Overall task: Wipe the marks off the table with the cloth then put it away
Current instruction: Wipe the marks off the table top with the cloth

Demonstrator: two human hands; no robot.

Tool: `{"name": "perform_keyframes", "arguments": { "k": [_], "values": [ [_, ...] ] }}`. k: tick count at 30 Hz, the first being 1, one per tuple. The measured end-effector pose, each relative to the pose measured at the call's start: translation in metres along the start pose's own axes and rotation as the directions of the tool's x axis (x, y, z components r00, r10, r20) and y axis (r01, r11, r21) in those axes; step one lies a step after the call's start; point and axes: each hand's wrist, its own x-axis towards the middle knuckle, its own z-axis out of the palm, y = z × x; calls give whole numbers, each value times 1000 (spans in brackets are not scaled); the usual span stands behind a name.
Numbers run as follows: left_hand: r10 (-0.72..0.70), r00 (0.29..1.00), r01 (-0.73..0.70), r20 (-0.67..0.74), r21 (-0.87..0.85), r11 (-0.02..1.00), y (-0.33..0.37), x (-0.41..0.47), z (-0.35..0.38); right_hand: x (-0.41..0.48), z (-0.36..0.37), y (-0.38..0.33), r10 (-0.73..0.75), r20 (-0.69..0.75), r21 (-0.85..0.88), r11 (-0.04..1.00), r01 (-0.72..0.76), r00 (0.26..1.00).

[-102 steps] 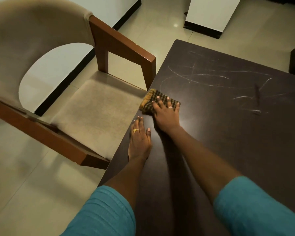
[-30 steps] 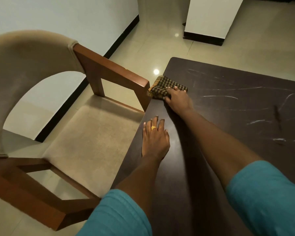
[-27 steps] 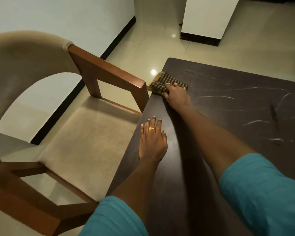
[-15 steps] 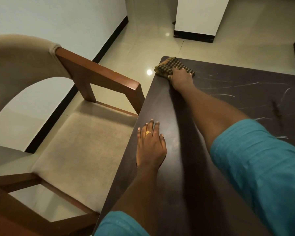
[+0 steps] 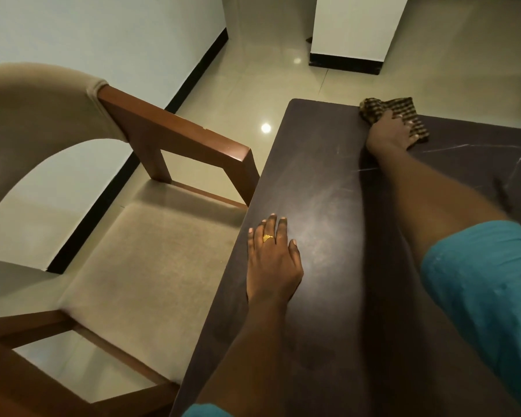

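Observation:
A dark wooden table (image 5: 328, 176) fills the right of the view. At its far edge lies a brown checked cloth (image 5: 400, 109), partly bunched, and my right hand (image 5: 390, 132) presses down on it with the arm stretched out. White chalk-like marks (image 5: 451, 149) streak the table to the right of that hand. My left hand (image 5: 271, 260), wearing a gold ring, lies flat and empty on the table's left edge, fingers slightly apart. The left part of the tabletop shows only faint smears.
A beige upholstered armchair (image 5: 139, 260) with brown wooden arms stands tight against the table's left side. Glossy tiled floor (image 5: 253, 94) lies beyond, with a white pillar (image 5: 352, 34) on a black base at the back and a dark object at the right edge.
My right hand has slid the cloth from the table's far left corner rightward along the far edge. My left hand has stayed flat in the same spot. The view has shifted forward.

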Motion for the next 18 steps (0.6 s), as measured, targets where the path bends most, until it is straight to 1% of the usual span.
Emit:
{"name": "perform_keyframes", "arguments": {
  "k": [3, 4, 6, 9, 11, 13, 15, 18],
  "values": [
    [0, 1000, 0, 5, -5, 1000, 1, -1, 0, -7, 4, -16, -11, 59, 36, 999, 9, 998],
    [0, 1000, 0, 6, -5, 1000, 1, -2, 0, -11, 6, -22, -47, 72, 31, 999, 44, 996],
    [-2, 1000, 2, 8, -1, 1000, 2, -1, 0, -22, 11, -35, -166, 112, -1, 986, 167, 980],
    [-3, 1000, 3, -7, 2, 1000, 2, -2, 1, -48, 22, -58, -354, 181, -34, 930, 366, 917],
    [-5, 1000, 5, -17, 1, 1000, 2, -3, 0, -70, 30, -69, -474, 226, -36, 869, 494, 851],
    [-12, 1000, 12, -23, -13, 1000, 2, -4, 0, -88, 37, -68, -558, 242, -43, 811, 583, 794],
    [-12, 999, 11, -30, -35, 999, 3, -5, -2, -95, 37, -57, -579, 228, -50, 796, 603, 783],
    [-13, 999, 10, -45, -59, 998, 5, -5, -4, -87, 26, -37, -540, 194, -50, 829, 558, 819]
  ]
}}
